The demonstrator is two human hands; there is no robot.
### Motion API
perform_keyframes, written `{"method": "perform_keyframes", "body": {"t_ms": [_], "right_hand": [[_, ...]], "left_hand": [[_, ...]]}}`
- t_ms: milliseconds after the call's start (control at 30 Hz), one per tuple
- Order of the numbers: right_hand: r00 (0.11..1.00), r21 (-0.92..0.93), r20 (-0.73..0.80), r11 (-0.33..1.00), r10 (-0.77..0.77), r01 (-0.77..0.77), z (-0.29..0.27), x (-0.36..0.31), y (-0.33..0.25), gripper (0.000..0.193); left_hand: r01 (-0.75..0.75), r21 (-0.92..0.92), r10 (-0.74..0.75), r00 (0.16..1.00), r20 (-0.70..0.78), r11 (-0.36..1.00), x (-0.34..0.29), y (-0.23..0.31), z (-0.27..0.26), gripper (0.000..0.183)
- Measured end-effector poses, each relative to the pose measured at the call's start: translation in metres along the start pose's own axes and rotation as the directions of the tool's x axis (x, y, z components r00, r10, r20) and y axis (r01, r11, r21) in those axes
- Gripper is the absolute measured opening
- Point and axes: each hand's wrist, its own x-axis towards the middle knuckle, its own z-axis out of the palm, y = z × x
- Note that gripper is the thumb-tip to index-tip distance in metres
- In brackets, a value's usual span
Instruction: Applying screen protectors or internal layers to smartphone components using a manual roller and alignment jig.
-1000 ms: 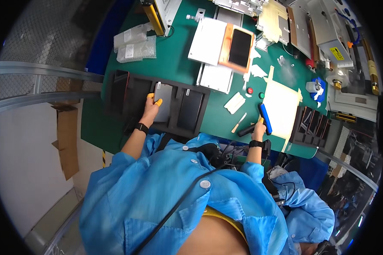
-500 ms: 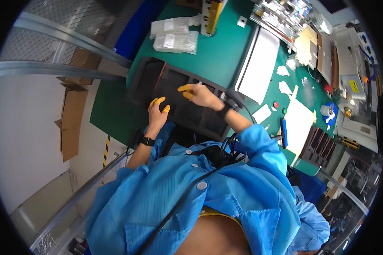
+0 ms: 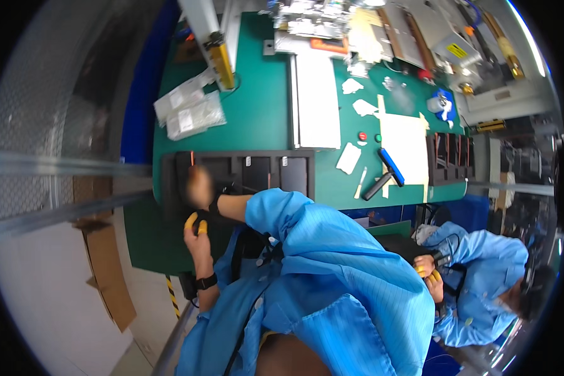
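A black foam tray [image 3: 238,164] with several compartments lies along the near edge of the green table. Flat dark pieces [image 3: 292,175] with small white labels sit in some compartments. My right hand [image 3: 200,188] reaches across to the tray's left end, beside a thin orange-red edge [image 3: 192,158]. Motion smears its fingers, so whether it holds anything is unclear. Just off the tray's near left edge is my left hand [image 3: 197,244], open, with yellow finger covers on the thumb and a finger, which stand apart. Each wrist wears a black band.
Clear plastic packets [image 3: 191,116] lie at the back left. Beyond the tray are a long white panel [image 3: 318,103], a blue-headed roller [image 3: 390,168] and a white sheet [image 3: 402,150]. A second foam tray [image 3: 450,160] stands right. A co-worker in a blue jacket [image 3: 482,250] sits at the right.
My right hand has moved from the tray's middle to its left end, and its forearm now crosses my front. The view has turned, bringing the co-worker further into sight.
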Motion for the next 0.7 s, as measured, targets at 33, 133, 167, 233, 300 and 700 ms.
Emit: {"method": "perform_keyframes", "body": {"t_ms": [33,133,167,233,300,700], "right_hand": [[1.0,0.052,0.002,0.999,0.007,-0.007,-0.031,-0.013,-0.023,0.014],[0.977,-0.062,0.159,0.987,-0.139,0.151,-0.128,-0.025,-0.058,0.012],[0.938,0.069,0.194,0.958,-0.286,0.278,-0.154,-0.017,-0.051,0.023],[0.872,0.174,0.152,0.881,-0.465,0.44,-0.22,-0.016,-0.069,0.025],[0.812,0.082,0.09,0.817,-0.576,0.571,-0.281,-0.008,-0.07,0.029],[0.793,0.059,-0.561,0.944,-0.239,0.326,-0.501,-0.04,0.017,0.033]], "left_hand": [[-0.046,-0.02,0.046,0.999,-0.014,0.999,0.003,0.008,0.003,0.029],[-0.151,-0.071,0.149,0.988,-0.035,0.986,0.015,0.034,0.014,0.03],[-0.201,-0.078,0.199,0.979,-0.033,0.976,0.021,0.046,0.021,0.03],[-0.283,-0.066,0.279,0.959,-0.056,0.957,0.026,0.072,0.038,0.027],[-0.322,-0.083,0.324,0.946,0.009,0.943,0.026,0.099,0.061,0.025],[-0.74,0.09,0.692,0.659,0.296,0.666,0.027,0.204,0.28,0.013]]}}
